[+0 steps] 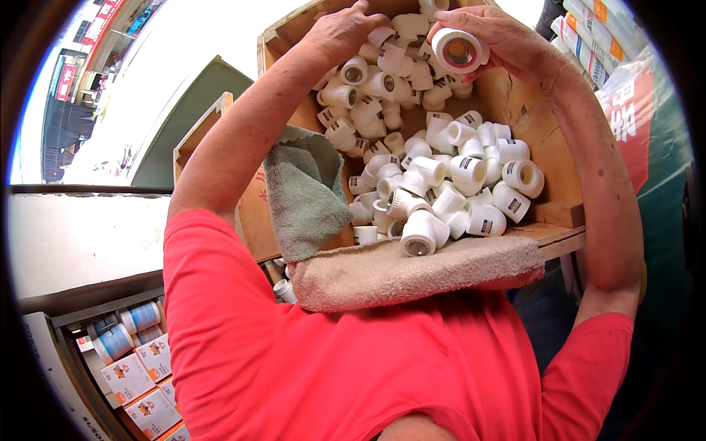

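Observation:
My right hand (pixel 507 40) is closed round a white plastic pipe fitting (pixel 447 62) with a ribbed collar. The fitting's round mouth, with a metal-looking ring inside, faces me. My left hand (pixel 342 33) is over the far left of a pile of white pipe fittings (pixel 445 158), its visible fingers apart. Just under those fingers lies one white fitting (pixel 381 35); whether they touch it is unclear. The pile, mostly elbows, some with dark labels, fills much of a wooden box (pixel 540 121) tilted towards me.
A beige towel (pixel 419 273) covers the box's near edge, and a green-grey cloth (pixel 303 191) drapes its left side. At lower left are white cartons (pixel 151 408) and blue-white rolls (pixel 114 342). Plastic-wrapped packages (pixel 588 40) stand at far right, above a red-and-green bag (pixel 636 140).

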The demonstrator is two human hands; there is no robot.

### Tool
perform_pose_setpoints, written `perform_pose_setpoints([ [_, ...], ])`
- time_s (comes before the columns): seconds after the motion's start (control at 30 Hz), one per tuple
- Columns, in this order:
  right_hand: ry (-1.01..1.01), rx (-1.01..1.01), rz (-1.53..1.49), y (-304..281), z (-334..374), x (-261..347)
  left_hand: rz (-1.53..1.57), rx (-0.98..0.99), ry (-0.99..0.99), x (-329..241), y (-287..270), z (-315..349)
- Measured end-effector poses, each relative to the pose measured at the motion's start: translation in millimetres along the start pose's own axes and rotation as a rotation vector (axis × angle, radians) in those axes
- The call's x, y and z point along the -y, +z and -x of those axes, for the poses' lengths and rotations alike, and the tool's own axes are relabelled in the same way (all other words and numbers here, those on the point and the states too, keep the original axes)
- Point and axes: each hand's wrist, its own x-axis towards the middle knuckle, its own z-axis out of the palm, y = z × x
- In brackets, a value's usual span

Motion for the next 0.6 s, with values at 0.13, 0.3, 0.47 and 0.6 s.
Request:
perform_pose_setpoints([
  [0.13, 0.012, -0.008, 0.003, -2, -3, -3, 0.260, -0.119, -0.072, 2, -4, 11],
  [0.3, 0.020, -0.019, -0.009, -4, -6, -4, 0.902, -0.111, -0.032, 6, -6, 26],
  [0.47, 0.006, -0.018, 0.054, -4, -7, -5, 1.354, 0.055, -0.004, -36, -21, 58],
  [0.6, 0.010, -0.022, 0.118, 0, -6, -1, 1.469, 0.038, 0.086, -63, -19, 73],
])
